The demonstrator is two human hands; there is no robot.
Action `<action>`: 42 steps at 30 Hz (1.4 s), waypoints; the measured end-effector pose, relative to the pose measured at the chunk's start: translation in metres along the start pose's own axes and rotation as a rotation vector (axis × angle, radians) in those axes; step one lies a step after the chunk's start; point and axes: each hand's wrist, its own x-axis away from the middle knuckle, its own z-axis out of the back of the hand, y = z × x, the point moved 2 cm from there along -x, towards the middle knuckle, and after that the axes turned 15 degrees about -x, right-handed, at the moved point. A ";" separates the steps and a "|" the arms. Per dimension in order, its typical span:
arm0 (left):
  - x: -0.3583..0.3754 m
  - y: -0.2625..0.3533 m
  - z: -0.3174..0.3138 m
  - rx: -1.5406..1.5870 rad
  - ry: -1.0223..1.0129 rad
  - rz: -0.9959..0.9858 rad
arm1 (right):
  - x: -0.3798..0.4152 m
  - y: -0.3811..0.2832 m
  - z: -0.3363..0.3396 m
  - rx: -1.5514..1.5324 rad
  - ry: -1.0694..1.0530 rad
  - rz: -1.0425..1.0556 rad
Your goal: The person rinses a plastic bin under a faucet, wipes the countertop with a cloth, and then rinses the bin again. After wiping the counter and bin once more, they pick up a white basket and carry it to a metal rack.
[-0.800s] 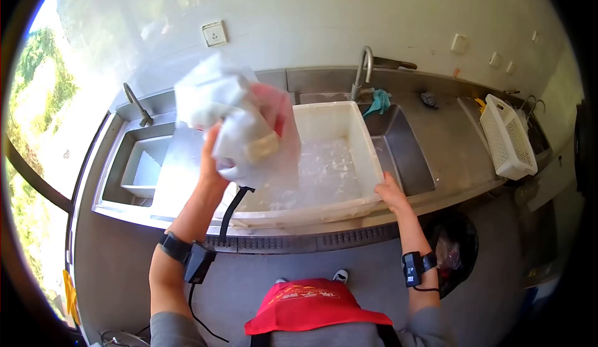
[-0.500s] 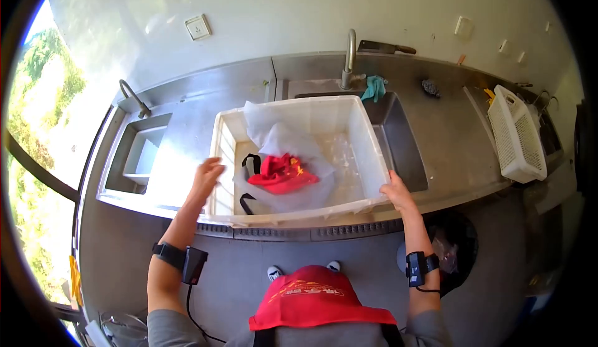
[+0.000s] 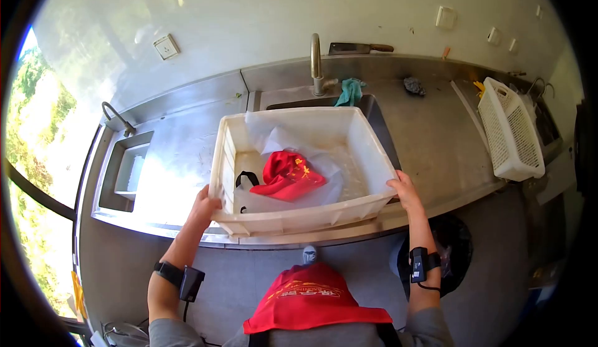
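Observation:
A large white plastic crate (image 3: 299, 219) is between my two hands, over the front of the steel counter and part of the sink. My left hand (image 3: 203, 209) grips its left end near the front corner. On the opposite end, my right hand (image 3: 403, 189) is closed around the rim, thumb on top. Inside the crate lies a bunched red cloth (image 3: 288, 176) with yellow lettering and a black strap (image 3: 247, 178). Beneath the cloth is a crumpled translucent plastic sheet (image 3: 274, 136), one corner of it standing up at the back wall.
Behind the crate are a sink (image 3: 380, 120), a faucet (image 3: 316, 67) and a teal rag (image 3: 351, 92). A cleaver (image 3: 358, 48) rests along the back ledge. At right stands a white perforated basket (image 3: 507, 132); a black-lined bin (image 3: 445, 253) is below. A smaller sink (image 3: 126, 173) is at left.
My left hand has closed on the crate's left end, where before it was off it. The crate's front has come up and toward me, and the view has shifted right.

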 end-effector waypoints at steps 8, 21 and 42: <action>-0.107 0.048 -0.084 0.011 0.037 -0.048 | -0.058 -0.006 0.068 -0.142 0.356 0.309; -0.177 0.006 -0.181 -0.096 0.177 -0.102 | -0.059 -0.017 0.096 -0.325 0.189 0.115; -0.246 -0.130 -0.221 -0.262 0.057 0.375 | -0.112 -0.010 0.078 -0.313 0.055 -0.124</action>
